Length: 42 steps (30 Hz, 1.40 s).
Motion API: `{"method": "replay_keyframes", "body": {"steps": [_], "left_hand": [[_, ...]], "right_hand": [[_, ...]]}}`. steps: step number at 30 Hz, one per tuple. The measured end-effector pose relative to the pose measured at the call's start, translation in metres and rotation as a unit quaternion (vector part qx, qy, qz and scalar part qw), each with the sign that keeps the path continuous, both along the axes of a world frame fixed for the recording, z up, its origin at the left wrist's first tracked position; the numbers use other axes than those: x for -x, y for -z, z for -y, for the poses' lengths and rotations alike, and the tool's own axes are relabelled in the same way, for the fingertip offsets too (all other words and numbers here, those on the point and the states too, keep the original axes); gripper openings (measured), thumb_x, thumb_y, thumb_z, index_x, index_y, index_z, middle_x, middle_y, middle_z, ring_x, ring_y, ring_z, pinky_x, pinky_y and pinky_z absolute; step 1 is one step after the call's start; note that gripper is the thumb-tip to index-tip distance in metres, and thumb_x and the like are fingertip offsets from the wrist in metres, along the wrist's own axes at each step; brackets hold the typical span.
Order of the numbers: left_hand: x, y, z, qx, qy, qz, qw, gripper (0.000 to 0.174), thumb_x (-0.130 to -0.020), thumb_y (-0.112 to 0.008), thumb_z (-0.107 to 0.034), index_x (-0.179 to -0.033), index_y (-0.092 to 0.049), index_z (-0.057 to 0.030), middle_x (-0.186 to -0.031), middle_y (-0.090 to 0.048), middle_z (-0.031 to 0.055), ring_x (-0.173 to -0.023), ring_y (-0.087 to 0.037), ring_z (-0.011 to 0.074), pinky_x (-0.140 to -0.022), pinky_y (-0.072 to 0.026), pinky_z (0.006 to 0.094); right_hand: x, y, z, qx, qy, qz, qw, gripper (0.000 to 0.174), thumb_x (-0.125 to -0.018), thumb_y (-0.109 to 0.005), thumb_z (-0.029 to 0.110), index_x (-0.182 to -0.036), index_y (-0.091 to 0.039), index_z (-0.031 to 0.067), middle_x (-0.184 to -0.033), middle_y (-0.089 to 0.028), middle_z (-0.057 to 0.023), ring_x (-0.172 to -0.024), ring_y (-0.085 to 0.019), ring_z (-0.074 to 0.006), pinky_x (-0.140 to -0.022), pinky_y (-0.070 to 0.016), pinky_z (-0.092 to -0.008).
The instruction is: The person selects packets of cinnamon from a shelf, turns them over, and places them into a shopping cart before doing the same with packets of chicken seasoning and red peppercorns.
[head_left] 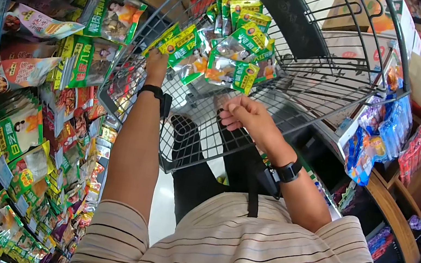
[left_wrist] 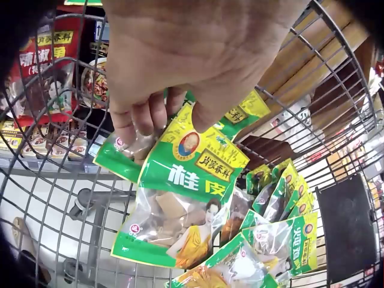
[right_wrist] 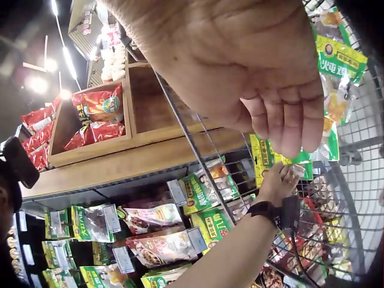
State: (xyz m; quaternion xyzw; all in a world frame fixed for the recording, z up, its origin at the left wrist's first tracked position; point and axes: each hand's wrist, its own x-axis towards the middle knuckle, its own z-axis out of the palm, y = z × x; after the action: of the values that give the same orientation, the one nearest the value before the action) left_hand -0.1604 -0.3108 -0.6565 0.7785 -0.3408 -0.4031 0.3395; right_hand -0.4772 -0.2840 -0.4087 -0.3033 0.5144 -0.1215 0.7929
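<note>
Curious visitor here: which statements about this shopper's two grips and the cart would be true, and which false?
1. The left grip pinches green packets. True.
2. More green packets lie in the cart. True.
3. The cart is solid plastic. False: it is wire mesh.
4. The right grip holds a red packet. False: its fingers curl round a cart wire.

Packets (head_left: 236, 53) lie in the cart (head_left: 316, 88), shelves (head_left: 20, 118) left.
</note>
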Motion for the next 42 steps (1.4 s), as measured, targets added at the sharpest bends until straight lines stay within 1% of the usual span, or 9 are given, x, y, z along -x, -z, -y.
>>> {"method": "replay_keyframes", "body": {"steps": [8, 13, 19, 26, 30, 31, 36, 39, 42], "left_hand": [[-0.006, 0.023, -0.005, -0.093, 0.066, 0.115, 0.987, 0.031, -0.086, -0.063, -0.023, -0.105, -0.063, 0.0014, -0.099, -0.069, 0.0246, -0.091, -0.067, 0.0395, -0.082, -0.0508, 0.0454], [0.012, -0.014, -0.02, 0.023, 0.046, 0.044, 0.998, 0.029, -0.089, -0.055, -0.023, -0.102, -0.062, 0.0017, -0.094, -0.066, 0.026, -0.09, -0.065, 0.0423, -0.079, -0.0486, 0.0474], [0.025, -0.081, -0.053, -0.076, 0.023, -0.082, 0.994, 0.027, -0.092, -0.057, -0.023, -0.105, -0.057, 0.0016, -0.091, -0.063, 0.014, -0.081, -0.061, 0.0197, -0.073, -0.0534, 0.0368], [0.043, -0.2, -0.102, 0.011, -0.083, -0.208, 0.975, 0.022, -0.097, -0.052, -0.018, -0.107, -0.055, 0.0022, -0.103, -0.06, 0.0117, -0.091, -0.063, 0.017, -0.076, -0.0601, 0.0339], [0.034, -0.242, -0.145, 0.154, -0.084, -0.159, 0.972, 0.023, -0.1, -0.051, -0.016, -0.113, -0.053, 0.0024, -0.104, -0.06, 0.0113, -0.093, -0.064, 0.0177, -0.079, -0.0597, 0.0346], [0.047, -0.304, -0.144, 0.13, -0.156, -0.216, 0.955, 0.023, -0.1, -0.052, -0.017, -0.113, -0.053, 0.002, -0.104, -0.061, 0.0114, -0.092, -0.064, 0.0179, -0.08, -0.0594, 0.0347], [0.056, -0.391, -0.178, 0.231, -0.203, -0.201, 0.93, 0.017, -0.101, -0.054, -0.017, -0.108, -0.052, -0.0016, -0.098, -0.065, 0.0128, -0.088, -0.068, 0.0191, -0.081, -0.0578, 0.0358], [0.062, -0.424, -0.193, 0.299, -0.229, -0.194, 0.906, 0.015, -0.1, -0.055, -0.015, -0.106, -0.052, -0.0024, -0.099, -0.066, 0.0133, -0.089, -0.069, 0.0201, -0.08, -0.0579, 0.0367], [0.063, -0.445, -0.205, 0.333, -0.234, -0.181, 0.895, 0.014, -0.101, -0.053, -0.013, -0.109, -0.051, -0.0025, -0.108, -0.065, 0.0148, -0.093, -0.069, 0.0226, -0.083, -0.0584, 0.0394]], "right_hand": [[-0.005, -0.126, 0.029, 0.042, -0.036, 0.192, 0.98, 0.028, -0.099, -0.053, 0.016, -0.12, -0.062, 0.0001, -0.09, -0.068, -0.0075, -0.083, -0.066, -0.0155, -0.076, -0.0531, -0.0289], [-0.002, -0.178, 0.03, 0.049, -0.08, 0.512, 0.854, 0.024, -0.097, -0.056, 0.01, -0.117, -0.063, -0.0017, -0.091, -0.067, -0.0149, -0.079, -0.066, -0.0229, -0.07, -0.0536, -0.0341], [0.004, -0.207, 0.023, 0.065, -0.138, 0.569, 0.808, 0.027, -0.096, -0.058, 0.013, -0.117, -0.062, -0.0031, -0.093, -0.067, -0.0147, -0.082, -0.066, -0.0226, -0.073, -0.0529, -0.0339], [-0.006, -0.232, 0.019, 0.128, -0.189, 0.509, 0.83, 0.031, -0.095, -0.061, 0.017, -0.118, -0.061, -0.0046, -0.094, -0.067, -0.0145, -0.085, -0.065, -0.0222, -0.076, -0.052, -0.0337], [-0.039, -0.21, 0.011, 0.272, -0.208, 0.215, 0.915, 0.034, -0.095, -0.062, 0.019, -0.118, -0.06, -0.0056, -0.095, -0.067, -0.0144, -0.087, -0.065, -0.022, -0.077, -0.0516, -0.0336], [-0.053, -0.19, 0.006, 0.347, -0.218, 0.104, 0.906, 0.038, -0.095, -0.063, 0.023, -0.115, -0.058, -0.0092, -0.101, -0.067, -0.0158, -0.094, -0.066, -0.0282, -0.084, -0.0514, -0.0381], [-0.087, -0.14, -0.045, 0.622, -0.259, -0.039, 0.738, 0.075, -0.085, -0.074, 0.028, -0.141, -0.039, -0.0071, -0.126, -0.055, -0.0243, -0.112, -0.058, -0.0355, -0.095, -0.0481, -0.0396], [-0.102, -0.163, -0.055, 0.557, -0.302, 0.001, 0.774, 0.085, -0.083, -0.076, 0.031, -0.146, -0.032, -0.0064, -0.139, -0.045, -0.0265, -0.124, -0.05, -0.0397, -0.101, -0.0449, -0.0402], [-0.117, -0.167, -0.065, 0.63, -0.269, 0.021, 0.728, 0.081, -0.084, -0.073, 0.029, -0.146, -0.033, -0.0042, -0.139, -0.046, -0.0276, -0.124, -0.051, -0.0413, -0.1, -0.0458, -0.0414]]}}
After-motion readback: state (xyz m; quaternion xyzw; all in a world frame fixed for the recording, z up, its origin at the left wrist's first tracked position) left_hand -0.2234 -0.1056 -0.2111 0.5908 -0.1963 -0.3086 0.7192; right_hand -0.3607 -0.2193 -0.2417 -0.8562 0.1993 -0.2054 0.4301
